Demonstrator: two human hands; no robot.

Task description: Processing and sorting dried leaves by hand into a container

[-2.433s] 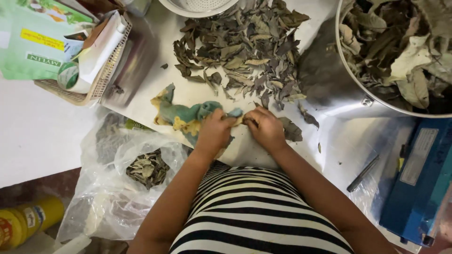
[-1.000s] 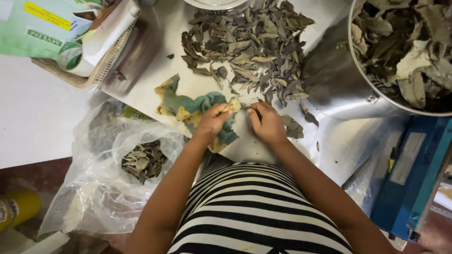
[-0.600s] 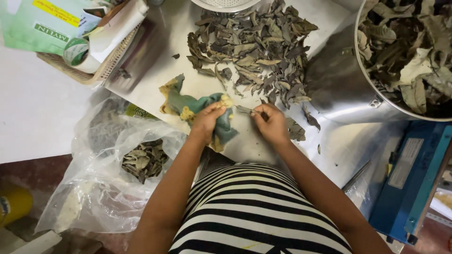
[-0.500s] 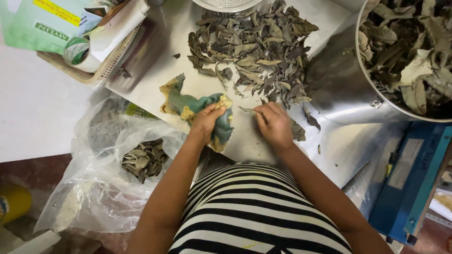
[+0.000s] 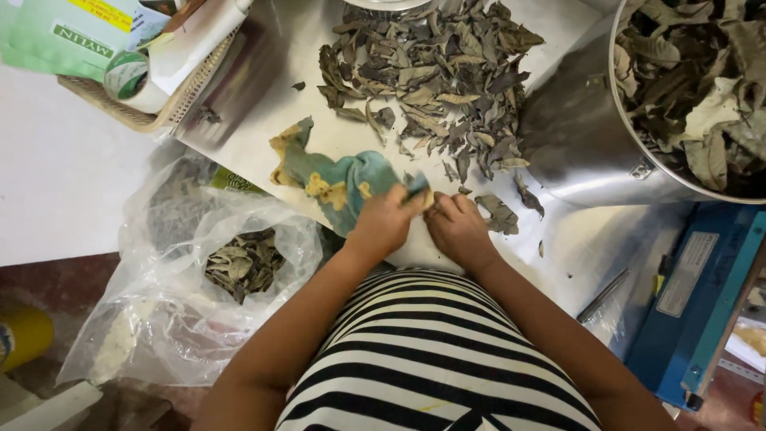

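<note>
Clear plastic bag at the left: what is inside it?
The clear plastic bag holds a small heap of dried grey-green leaves. Pale powdery matter shows low at its left; crumpled film hides anything else.

**Colours on my table**

My shirt (image 5: 435, 351) carries black and white stripes. The cloth (image 5: 339, 175) under my left hand (image 5: 383, 223) is teal with yellow patches. The dried leaves (image 5: 435, 84) at upper centre are grey-green and brown. At the right, the pot (image 5: 582, 140) is shiny silver and the machine (image 5: 698, 307) is blue. The bottle (image 5: 22, 335) at lower left is yellow.
</note>
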